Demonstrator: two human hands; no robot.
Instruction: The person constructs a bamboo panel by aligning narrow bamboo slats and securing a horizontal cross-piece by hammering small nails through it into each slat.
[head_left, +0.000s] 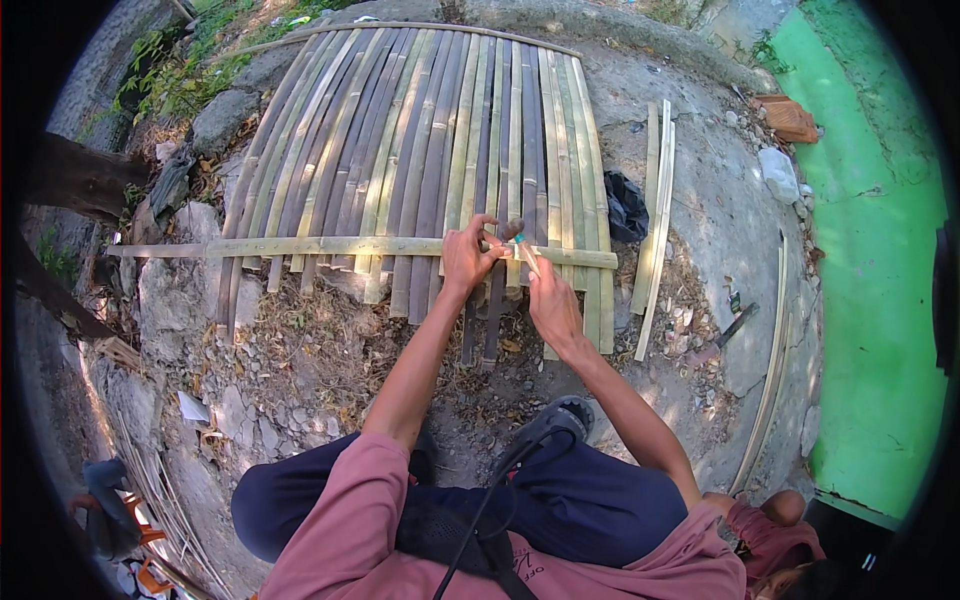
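A panel of split bamboo slats (400,150) lies on the ground in front of me, the slats side by side. Across their near ends runs a bamboo crosspiece (330,246). My right hand (555,305) grips a hammer (531,262) by its wooden handle, its dark head low over the crosspiece near the right end. Just left of the head, my left hand (466,258) rests at the crosspiece with thumb and forefinger brought together. Whatever sits between those fingers is too small to make out.
Loose bamboo strips (656,220) lie right of the panel, beside a black plastic bag (626,207). Farther right are a bladed tool (725,335), a white plastic container (778,176) and an orange-brown block (788,118). Another person (775,535) is at the lower right.
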